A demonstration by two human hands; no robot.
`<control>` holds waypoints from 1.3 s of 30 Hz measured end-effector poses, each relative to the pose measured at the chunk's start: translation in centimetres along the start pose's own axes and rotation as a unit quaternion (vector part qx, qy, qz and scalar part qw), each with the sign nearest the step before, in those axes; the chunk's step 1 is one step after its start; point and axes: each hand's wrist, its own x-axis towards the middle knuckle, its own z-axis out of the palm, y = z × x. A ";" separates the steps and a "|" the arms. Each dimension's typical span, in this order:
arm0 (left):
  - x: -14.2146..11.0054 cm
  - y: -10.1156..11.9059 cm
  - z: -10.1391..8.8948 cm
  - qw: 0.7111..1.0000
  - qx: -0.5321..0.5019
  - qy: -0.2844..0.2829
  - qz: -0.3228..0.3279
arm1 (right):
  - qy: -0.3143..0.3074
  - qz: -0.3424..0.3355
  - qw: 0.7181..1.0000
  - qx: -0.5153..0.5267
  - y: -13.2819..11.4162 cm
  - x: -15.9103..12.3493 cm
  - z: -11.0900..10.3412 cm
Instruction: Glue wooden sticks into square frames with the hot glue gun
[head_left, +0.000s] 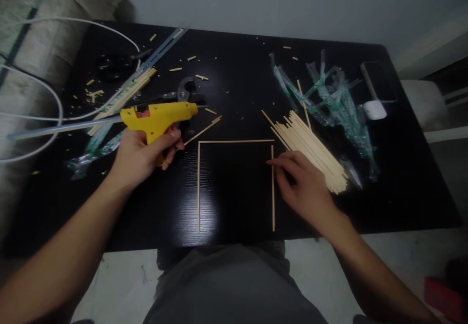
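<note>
My left hand (141, 155) is closed round the grip of a yellow glue gun (161, 115), its nozzle pointing right above the black table (234, 70). Three thin wooden sticks form an open-bottomed frame: a left stick (198, 187), a top stick (236, 141) and a right stick (272, 187). My right hand (305, 185) rests on the table with fingertips pinched at the upper part of the right stick. A pile of loose sticks (310, 148) lies just right of that hand.
Green-printed plastic wrappers (332, 99) lie at the back right beside a small white case (374, 110) and a dark phone (378, 81). Pliers (185, 90), more sticks (126, 94), offcuts and a white cable (54, 114) crowd the left. The table's front edge is near my lap.
</note>
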 end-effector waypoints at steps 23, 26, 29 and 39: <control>-0.2 -0.1 -0.1 1.000 0.013 -0.005 0.012 | -0.154 -0.092 0.976 0.124 -0.9 -3.5 -1.5; -0.3 -0.1 -0.2 1.000 0.017 -0.007 0.013 | -0.143 -0.099 0.981 0.082 -1.1 -3.7 -1.2; -0.3 -0.2 -0.1 1.000 0.019 -0.008 0.007 | -0.126 -0.116 0.984 0.057 -1.7 -3.9 -0.7; -0.4 -0.2 0.2 1.000 0.023 0.001 0.010 | -0.121 -0.140 0.976 0.114 -4.6 -4.4 2.1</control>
